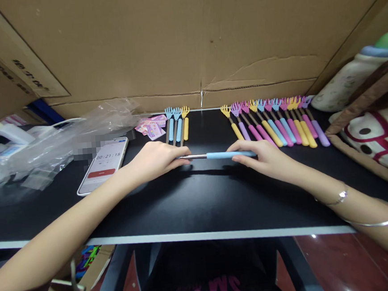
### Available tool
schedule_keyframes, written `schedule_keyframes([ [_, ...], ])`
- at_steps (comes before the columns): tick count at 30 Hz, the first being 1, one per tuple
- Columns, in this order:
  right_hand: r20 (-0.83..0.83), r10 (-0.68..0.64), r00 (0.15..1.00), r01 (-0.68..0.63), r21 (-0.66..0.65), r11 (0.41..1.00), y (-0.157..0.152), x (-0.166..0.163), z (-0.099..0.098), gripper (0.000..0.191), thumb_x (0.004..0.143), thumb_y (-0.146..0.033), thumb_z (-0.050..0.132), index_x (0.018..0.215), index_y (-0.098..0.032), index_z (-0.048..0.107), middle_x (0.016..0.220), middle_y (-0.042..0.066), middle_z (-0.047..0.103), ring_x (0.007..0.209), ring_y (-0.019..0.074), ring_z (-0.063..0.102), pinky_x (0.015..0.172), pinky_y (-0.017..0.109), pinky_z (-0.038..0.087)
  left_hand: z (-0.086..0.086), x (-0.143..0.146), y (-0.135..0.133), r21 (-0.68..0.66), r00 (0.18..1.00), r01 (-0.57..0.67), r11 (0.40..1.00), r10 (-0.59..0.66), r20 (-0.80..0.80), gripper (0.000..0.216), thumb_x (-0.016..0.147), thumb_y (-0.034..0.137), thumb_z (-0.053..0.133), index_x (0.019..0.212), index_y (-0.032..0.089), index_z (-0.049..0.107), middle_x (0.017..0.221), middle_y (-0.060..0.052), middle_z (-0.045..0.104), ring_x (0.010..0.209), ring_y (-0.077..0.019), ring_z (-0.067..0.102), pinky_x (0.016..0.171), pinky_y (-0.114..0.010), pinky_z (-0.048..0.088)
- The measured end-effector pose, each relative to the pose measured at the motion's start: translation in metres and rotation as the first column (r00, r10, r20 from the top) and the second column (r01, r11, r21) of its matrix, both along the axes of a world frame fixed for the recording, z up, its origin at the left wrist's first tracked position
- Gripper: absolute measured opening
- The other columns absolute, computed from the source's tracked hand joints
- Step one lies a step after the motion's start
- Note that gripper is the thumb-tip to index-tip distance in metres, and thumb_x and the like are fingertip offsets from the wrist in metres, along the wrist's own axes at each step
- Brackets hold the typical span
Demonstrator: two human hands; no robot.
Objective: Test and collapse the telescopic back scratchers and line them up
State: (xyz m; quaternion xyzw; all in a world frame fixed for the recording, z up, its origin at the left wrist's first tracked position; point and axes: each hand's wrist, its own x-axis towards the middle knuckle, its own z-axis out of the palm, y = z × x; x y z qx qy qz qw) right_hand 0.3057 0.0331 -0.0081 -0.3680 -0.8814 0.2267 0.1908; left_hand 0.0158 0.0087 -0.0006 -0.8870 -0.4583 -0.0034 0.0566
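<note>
A back scratcher (223,155) with a light blue grip and metal rod lies level between my hands, above the black table. My left hand (159,159) is closed on its metal end; fingers hide whatever is at that tip. Around the blue grip's other end, the thumb and fingers of my right hand (260,158) are closed. Behind my left hand lie two blue back scratchers (179,129) and a yellow one (186,127), their hand-shaped heads pointing away. Beyond my right hand is a row of several back scratchers (282,132) in yellow, purple, pink and blue.
Left of my left hand lies a phone (103,164) with a running timer. Clear plastic bags (55,138) and small printed cards (152,126) are behind it. A patterned bag (377,135) and a bottle (346,77) stand at right. Cardboard (186,43) walls the back.
</note>
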Motion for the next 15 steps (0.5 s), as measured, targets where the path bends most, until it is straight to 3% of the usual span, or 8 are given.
schedule_keyframes([
  [15, 0.007, -0.007, 1.000, 0.007, -0.012, 1.000, 0.0002, 0.0007, -0.0019, 0.025, 0.090, -0.040, 0.050, 0.096, -0.019, 0.063, 0.076, 0.002, 0.066, 0.061, 0.0142, 0.056, 0.058, 0.026, 0.040, -0.0010, -0.0008, 0.0007, -0.019, 1.000, 0.015, 1.000, -0.014, 0.023, 0.029, 0.098, 0.045, 0.042, 0.101, 0.025, 0.063, 0.076, 0.002, 0.071, 0.067, -0.0155, 0.065, 0.056, -0.022, 0.030],
])
